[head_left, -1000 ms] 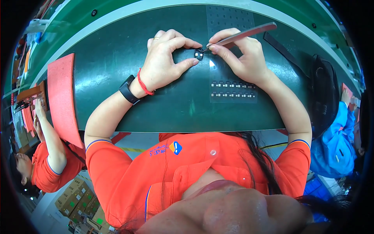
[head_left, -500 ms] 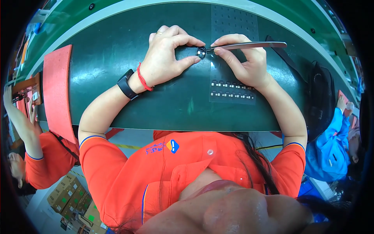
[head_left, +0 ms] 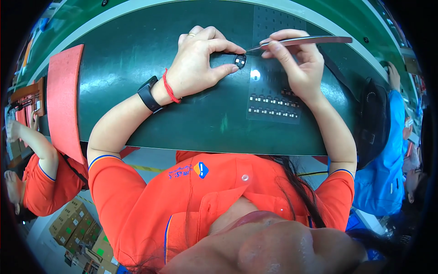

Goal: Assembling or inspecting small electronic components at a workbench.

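Observation:
Between the thumb and index finger of my left hand [head_left: 196, 63] is a small round black part [head_left: 239, 61] with light square spots on its face. My right hand [head_left: 300, 66] grips slim metal tweezers [head_left: 326, 40] between thumb and fingers. Their tips lie near the upper right rim of the black part; whether they touch it or hold anything is too small to tell. Below my right hand, a clear plastic sheet [head_left: 270, 86] lies on the table. Rows of small dark pieces with pale squares [head_left: 273, 112] sit on its lower part, partly hidden by my hand.
The dark green tabletop [head_left: 137, 68] has a red foam pad [head_left: 65, 102] at its left end. At the right are a black bag [head_left: 375, 121] and a dark strap [head_left: 338, 75]. People work at both sides, one in a blue garment [head_left: 381, 182].
My right hand and the tweezers have moved up and right, drawing the tips back from the face of the black part. My left hand keeps its pinch, shifted slightly right.

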Demonstrator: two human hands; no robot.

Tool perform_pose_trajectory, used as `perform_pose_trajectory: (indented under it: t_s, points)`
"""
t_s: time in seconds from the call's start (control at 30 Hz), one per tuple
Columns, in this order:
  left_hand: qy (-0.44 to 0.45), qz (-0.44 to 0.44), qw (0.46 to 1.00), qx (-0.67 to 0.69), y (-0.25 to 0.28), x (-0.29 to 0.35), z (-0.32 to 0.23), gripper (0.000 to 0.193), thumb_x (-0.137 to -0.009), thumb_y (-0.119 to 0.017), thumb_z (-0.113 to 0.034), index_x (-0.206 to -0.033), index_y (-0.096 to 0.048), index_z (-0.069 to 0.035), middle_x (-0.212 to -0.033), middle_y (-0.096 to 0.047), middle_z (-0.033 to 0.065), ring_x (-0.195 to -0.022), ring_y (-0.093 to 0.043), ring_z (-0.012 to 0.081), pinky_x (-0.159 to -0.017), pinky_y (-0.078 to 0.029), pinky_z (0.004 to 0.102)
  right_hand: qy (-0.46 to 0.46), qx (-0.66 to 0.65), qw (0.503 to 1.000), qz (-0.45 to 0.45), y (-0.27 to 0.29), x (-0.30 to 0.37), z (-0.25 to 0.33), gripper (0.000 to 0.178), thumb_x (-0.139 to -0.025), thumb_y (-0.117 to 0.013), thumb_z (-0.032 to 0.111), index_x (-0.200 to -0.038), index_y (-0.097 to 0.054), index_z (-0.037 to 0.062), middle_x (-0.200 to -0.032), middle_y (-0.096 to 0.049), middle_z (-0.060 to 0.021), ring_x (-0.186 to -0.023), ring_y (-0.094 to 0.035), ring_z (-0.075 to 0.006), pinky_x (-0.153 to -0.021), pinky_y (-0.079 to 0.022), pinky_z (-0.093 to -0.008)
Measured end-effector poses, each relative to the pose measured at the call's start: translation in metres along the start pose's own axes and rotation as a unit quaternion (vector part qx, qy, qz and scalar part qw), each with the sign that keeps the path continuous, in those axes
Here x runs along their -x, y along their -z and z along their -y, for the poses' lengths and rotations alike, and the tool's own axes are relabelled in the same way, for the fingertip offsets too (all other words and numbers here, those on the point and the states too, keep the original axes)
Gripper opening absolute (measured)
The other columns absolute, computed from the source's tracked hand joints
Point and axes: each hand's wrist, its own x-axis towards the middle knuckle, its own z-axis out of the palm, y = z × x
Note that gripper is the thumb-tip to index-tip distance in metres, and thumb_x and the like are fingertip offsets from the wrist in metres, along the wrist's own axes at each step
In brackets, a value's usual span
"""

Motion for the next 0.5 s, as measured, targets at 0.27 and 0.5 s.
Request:
perform_pose_trajectory:
  t_s: [0.27,0.5]
  points:
    - [0.0,0.004,1.0,0.003,-0.0006,-0.0004,-0.0006,0.026,-0.073,-0.077,-0.019,-0.098,-0.074,-0.022,-0.087,-0.056,-0.0002,-0.09,-0.049,0.0194,-0.088,-0.031,0.036,-0.05,-0.086,0.994,0.032,-0.0037,0.0009,-0.0073,0.017,-0.093,-0.057,0.004,-0.108,-0.055,-0.0026,-0.095,-0.066,-0.0137,-0.079,-0.065,-0.0151,-0.074,-0.052,-0.0247]
    - [0.005,0.009,1.0,-0.001,0.0003,-0.0002,-0.0004,0.026,-0.073,-0.077,-0.019,-0.099,-0.074,-0.023,-0.087,-0.056,-0.0009,-0.091,-0.049,0.019,-0.089,-0.032,0.0363,-0.066,-0.117,0.99,0.033,-0.0028,0.0004,-0.0078,0.018,-0.093,-0.058,0.005,-0.108,-0.055,-0.0023,-0.095,-0.066,-0.0133,-0.08,-0.065,-0.0143,-0.074,-0.052,-0.0243]
